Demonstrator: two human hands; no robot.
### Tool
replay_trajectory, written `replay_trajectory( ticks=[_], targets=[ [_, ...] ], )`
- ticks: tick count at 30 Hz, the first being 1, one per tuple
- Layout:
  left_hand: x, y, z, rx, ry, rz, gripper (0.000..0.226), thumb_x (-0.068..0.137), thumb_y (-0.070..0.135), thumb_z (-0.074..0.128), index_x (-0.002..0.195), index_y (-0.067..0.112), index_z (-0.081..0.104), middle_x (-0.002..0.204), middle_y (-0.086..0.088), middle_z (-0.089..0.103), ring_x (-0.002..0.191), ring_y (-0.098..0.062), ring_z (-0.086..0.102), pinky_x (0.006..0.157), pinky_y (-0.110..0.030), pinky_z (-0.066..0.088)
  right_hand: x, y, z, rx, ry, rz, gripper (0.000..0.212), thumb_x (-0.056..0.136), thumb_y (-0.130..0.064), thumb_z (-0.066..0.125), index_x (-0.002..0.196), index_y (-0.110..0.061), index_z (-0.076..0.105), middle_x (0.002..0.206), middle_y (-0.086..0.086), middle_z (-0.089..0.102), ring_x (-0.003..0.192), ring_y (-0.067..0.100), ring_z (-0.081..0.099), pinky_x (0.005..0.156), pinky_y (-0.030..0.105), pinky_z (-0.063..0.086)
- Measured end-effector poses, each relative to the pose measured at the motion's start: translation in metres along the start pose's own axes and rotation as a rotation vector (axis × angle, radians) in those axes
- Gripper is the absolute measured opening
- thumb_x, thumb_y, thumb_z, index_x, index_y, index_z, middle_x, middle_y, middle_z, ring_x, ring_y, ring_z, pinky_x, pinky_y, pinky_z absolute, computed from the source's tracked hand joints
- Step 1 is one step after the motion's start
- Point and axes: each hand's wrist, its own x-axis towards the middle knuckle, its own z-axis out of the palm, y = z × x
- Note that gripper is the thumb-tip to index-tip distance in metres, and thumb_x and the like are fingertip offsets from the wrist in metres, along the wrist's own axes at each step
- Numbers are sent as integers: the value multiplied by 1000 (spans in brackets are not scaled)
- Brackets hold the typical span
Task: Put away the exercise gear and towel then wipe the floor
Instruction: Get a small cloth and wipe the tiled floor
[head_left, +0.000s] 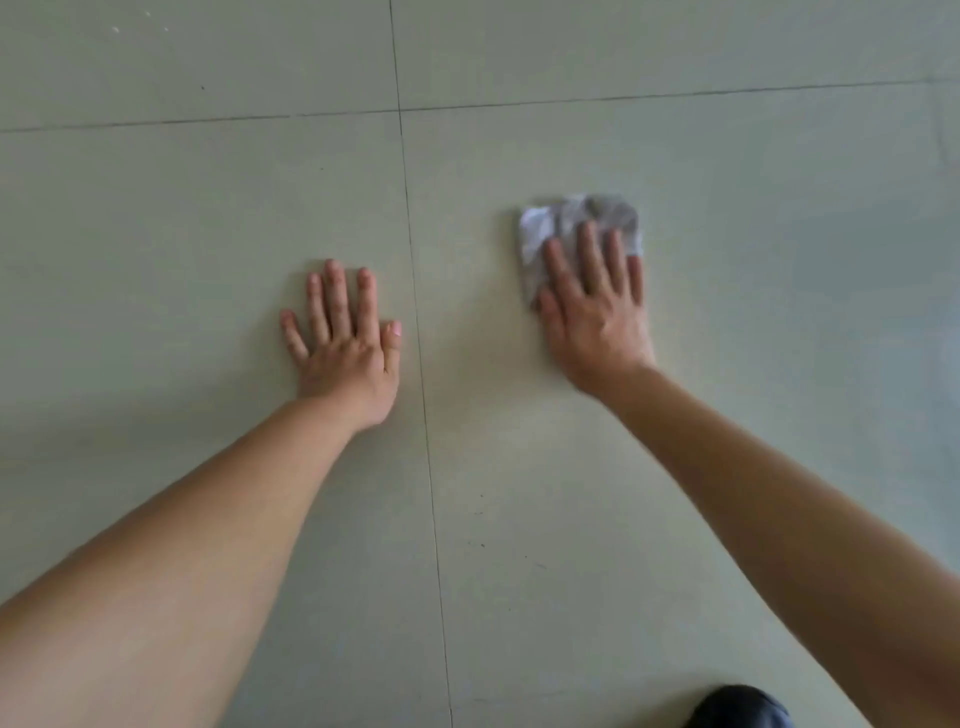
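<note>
there are two hands, the left hand (345, 345) at centre left and the right hand (597, 306) right of centre, one cloth (566, 223) just above it, one dark object (737, 709) at bottom right and two grout lines (410, 234).

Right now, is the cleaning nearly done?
Nearly, it seems. No gear or towel shows on this patch of floor, so tidying looks done. Wiping is under way: the right hand presses a crumpled cloth on it while the left hand rests flat. Small dark specks nearer the person still need wiping.
</note>
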Motion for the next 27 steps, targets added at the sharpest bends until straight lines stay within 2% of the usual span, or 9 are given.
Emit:
replay_trajectory(
  ticks=[4, 8, 10, 15, 17, 18, 20, 23, 27],
  targets=[
    [1, 0, 1, -11, 6, -5, 62, 104, 43, 17, 156, 24, -11, 162, -5, -22, 150, -26, -17, 118, -56, -8, -82, -33, 13, -51, -125, -422, 58, 107, -45, 32, 159, -20, 23, 166, 16, 11, 153, 41, 4, 120, 60, 12],
    [1, 1, 1, 3, 4, -9, 62, 104, 43, 17, 156, 24, -11, 163, -4, -22, 150, -26, -17, 117, -55, -8, -63, 15, 4, -101, -113, -734, 52, 106, -44, 41, 155, -27, 35, 164, 11, 23, 153, 34, 17, 122, 53, 19],
    [2, 2, 0, 9, -11, -17, 62, 104, 43, 15, 155, 24, -13, 162, -4, -23, 150, -25, -19, 117, -56, -8, -39, 54, -7, -106, -70, -547, 51, 106, -46, 37, 155, -32, 35, 164, 8, 25, 152, 31, 20, 122, 49, 21],
    [1, 2, 0, 18, -17, -18, 62, 103, 44, 14, 155, 24, -13, 162, -5, -23, 150, -26, -19, 117, -56, -8, -20, 90, -26, 49, -32, 300, 56, 104, -52, 30, 156, -34, 27, 167, 7, 15, 153, 32, 11, 123, 49, 13],
    [2, 2, 0, 18, -17, -21, 62, 104, 44, 15, 155, 24, -13, 162, -5, -22, 150, -25, -18, 117, -56, -8, -36, 57, -17, 83, -4, 441, 55, 105, -48, 29, 157, -31, 26, 167, 9, 12, 154, 34, 7, 124, 49, 8],
    [2, 2, 0, 16, -15, -22, 62, 103, 44, 15, 156, 24, -12, 162, -5, -22, 150, -25, -18, 117, -56, -8, -50, 36, -10, 95, 4, 426, 55, 106, -46, 29, 158, -30, 25, 167, 11, 11, 154, 35, 6, 124, 50, 5],
    [3, 1, 0, 15, -12, -23, 62, 103, 44, 16, 156, 24, -10, 163, -5, -21, 150, -25, -17, 117, -56, -7, -87, -9, 7, 102, -3, 235, 54, 105, -41, 35, 157, -26, 28, 166, 14, 15, 153, 40, 8, 123, 54, 7],
    [3, 1, 0, 12, -15, -19, 62, 104, 44, 18, 156, 23, -8, 163, -6, -19, 150, -26, -15, 117, -57, -7, -152, -55, 25, 67, -88, -200, 59, 103, -34, 45, 158, -22, 28, 165, 16, 16, 152, 42, 8, 120, 61, 14],
    [5, 2, -3, 10, -26, -24, 63, 104, 45, 19, 157, 23, -7, 163, -6, -18, 150, -26, -15, 117, -57, -7, -174, -35, 25, 49, -159, -602, 53, 107, -39, 41, 156, -24, 32, 165, 11, 19, 154, 34, 10, 123, 54, 14]
  ],
)
